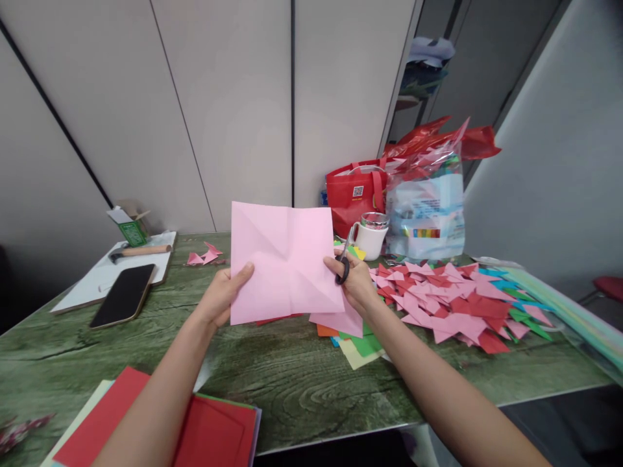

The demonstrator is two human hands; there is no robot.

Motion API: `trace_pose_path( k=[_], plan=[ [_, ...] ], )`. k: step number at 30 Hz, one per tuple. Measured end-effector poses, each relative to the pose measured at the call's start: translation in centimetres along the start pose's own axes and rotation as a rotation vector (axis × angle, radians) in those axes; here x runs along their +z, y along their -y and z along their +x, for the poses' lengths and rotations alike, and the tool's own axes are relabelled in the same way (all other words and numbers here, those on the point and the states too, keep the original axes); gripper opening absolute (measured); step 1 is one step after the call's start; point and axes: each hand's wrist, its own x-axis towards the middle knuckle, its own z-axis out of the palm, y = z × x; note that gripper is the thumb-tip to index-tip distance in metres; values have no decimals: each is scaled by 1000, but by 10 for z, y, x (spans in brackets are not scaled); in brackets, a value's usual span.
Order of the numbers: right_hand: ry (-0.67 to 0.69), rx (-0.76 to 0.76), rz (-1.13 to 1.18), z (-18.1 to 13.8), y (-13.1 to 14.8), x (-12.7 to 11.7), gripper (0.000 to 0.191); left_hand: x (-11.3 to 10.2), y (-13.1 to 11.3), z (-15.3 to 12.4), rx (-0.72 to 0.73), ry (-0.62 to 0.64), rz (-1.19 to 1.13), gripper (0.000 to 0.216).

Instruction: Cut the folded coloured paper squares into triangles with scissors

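Observation:
A creased pink sheet of paper (pixel 272 272) is held up, spread out, above the green wood-grain table. My left hand (pixel 221 292) pinches its left edge, thumb on the near face. At the right edge my right hand (pixel 355 279) grips the sheet too, and the black-handled scissors (pixel 342 267) hang in its fingers with the blades pointing up. Behind and below the sheet lie loose coloured papers (pixel 363 353) in green, yellow, orange and pink. Under my left forearm rests a stack of red and other coloured paper (pixel 214 431).
A heap of pink and red paper cutouts (pixel 448 298) covers the table's right side. Behind it stand a white mug (pixel 370 241), a red bag (pixel 353 194) and a filled plastic bag (pixel 426 214). To the left are a phone (pixel 124 295), a hammer (pixel 141 251) and a small box (pixel 130 226).

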Motion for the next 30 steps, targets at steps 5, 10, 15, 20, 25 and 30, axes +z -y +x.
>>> trace_pose_path(
  k=[5,10,15,20,25,30],
  plan=[
    [17,55,38,0,-1,1,39,-1,-3,1,-3,2,-80,23],
    [-39,-98,-38,0,-3,-1,43,-1,-2,1,40,13,-57,28],
    [-9,-208,-118,-6,0,3,37,1,1,1,114,-49,-43,32],
    [16,-178,-165,-9,-2,9,26,5,4,-3,124,36,73,30],
    [-85,-164,-109,-1,-4,0,29,5,5,-3,189,-15,95,26],
    [-97,-112,-43,2,-1,-3,29,3,4,-1,188,-18,103,26]
  ],
)
